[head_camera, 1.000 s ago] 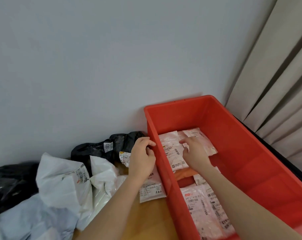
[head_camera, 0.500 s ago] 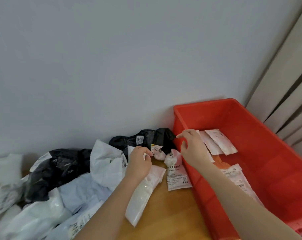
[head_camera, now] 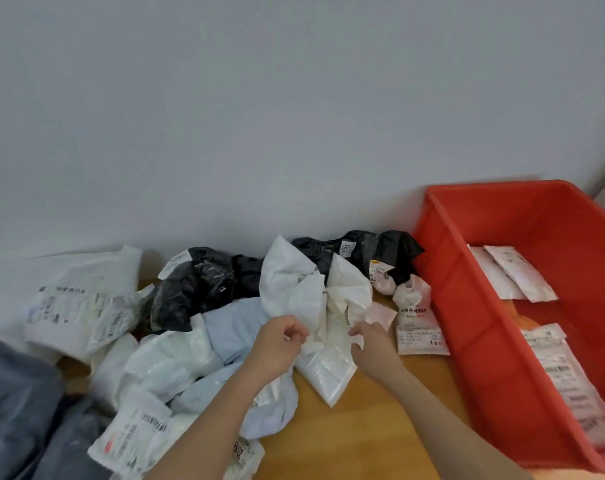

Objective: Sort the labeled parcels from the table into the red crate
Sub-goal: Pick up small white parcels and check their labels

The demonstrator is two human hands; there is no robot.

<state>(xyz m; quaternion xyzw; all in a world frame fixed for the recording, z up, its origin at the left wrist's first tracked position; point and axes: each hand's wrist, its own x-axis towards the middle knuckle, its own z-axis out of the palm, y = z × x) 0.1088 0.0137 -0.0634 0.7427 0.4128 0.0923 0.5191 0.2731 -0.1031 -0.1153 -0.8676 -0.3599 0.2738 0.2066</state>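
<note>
While both hands meet at lower centre of the frame, I log the following. Left hand: fingers curled, pinching the crumpled upper edge of a cream-white parcel. Right hand: fingers curled onto the same parcel's right side, gripping it. That parcel lies on the wooden table, its lower end resting on the wood, well left of the red crate.

Red crate: right side of the frame, against the grey wall. Contents I can see: two white labeled pouches at its far end, overlapping, and further labeled pouches along its near side; print is too blurred to read.

Table stock, centre to left:
- small white labeled pouch, flat, just beside the crate's left wall;
- black bag against the wall, small white tag on it;
- second black bag, left of centre;
- crumpled white bag, between the two black ones;
- pale blue bag, under my left forearm;
- large white labeled mailer, at left;
- white labeled pouch, lower left;
- grey bags, at the lower left corner.
</note>
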